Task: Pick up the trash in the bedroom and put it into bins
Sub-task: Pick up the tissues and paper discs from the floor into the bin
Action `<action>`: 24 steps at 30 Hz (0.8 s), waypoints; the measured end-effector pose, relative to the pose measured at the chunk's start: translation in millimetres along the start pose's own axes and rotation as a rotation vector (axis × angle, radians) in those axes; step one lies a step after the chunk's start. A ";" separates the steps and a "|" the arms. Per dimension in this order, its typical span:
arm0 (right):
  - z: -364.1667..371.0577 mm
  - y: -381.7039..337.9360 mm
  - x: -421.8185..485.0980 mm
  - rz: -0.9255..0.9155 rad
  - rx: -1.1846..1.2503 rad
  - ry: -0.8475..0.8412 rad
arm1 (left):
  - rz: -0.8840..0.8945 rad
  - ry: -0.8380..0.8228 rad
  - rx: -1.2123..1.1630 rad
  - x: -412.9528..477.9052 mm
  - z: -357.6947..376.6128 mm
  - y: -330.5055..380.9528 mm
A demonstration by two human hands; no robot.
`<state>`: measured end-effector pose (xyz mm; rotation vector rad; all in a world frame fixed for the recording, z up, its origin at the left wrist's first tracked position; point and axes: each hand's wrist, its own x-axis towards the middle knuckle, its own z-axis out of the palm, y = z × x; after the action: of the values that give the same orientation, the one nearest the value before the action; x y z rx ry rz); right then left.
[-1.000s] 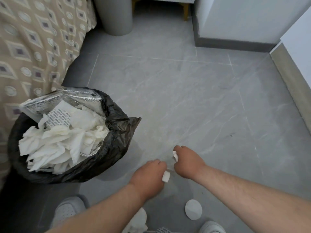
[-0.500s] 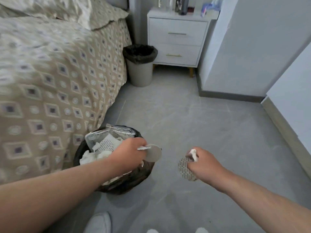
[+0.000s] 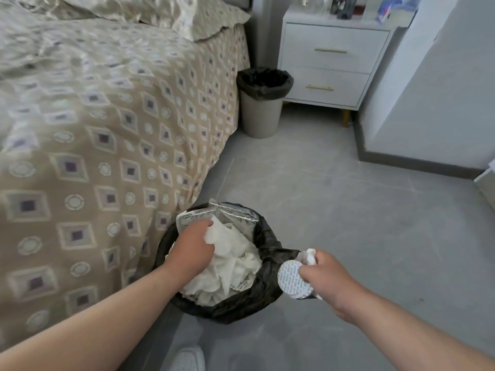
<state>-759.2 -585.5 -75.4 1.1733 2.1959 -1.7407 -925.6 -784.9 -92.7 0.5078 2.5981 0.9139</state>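
**Q:** Which step is shown?
**A:** Depositing. The left hand (image 3: 192,247) curls over the tissues (image 3: 235,266) heaped in the lined bin (image 3: 254,303) beside the bed (image 3: 107,129). Whether it pinches anything cannot be told.
**Q:** And next?
**A:** The right hand (image 3: 326,277) pinches a printed disc (image 3: 292,279) and a paper scrap (image 3: 310,257) just outside the bin's right rim. It likely must shift over the opening and release.

The near bin (image 3: 238,309) is heaped with tissues (image 3: 233,266) and hemmed by the bed (image 3: 107,156) on one side; open floor (image 3: 348,210) is offered opposite.
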 end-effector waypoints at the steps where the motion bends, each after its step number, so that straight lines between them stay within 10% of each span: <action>1: 4.4 -4.0 2.4 -0.008 0.019 -0.013 | 0.031 -0.009 0.018 1.5 4.6 -1.6; 13: 19.4 -11.9 11.1 0.031 0.064 -0.021 | 0.190 -0.363 0.675 -12.0 39.7 -40.6; 24: 56.2 -50.5 25.3 -0.183 -0.132 -0.106 | 0.376 0.238 0.113 -19.3 -10.1 -68.7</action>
<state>-828.6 -623.9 -67.9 0.8557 2.3761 -1.6485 -927.9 -848.8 -126.1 1.0005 2.8347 0.9964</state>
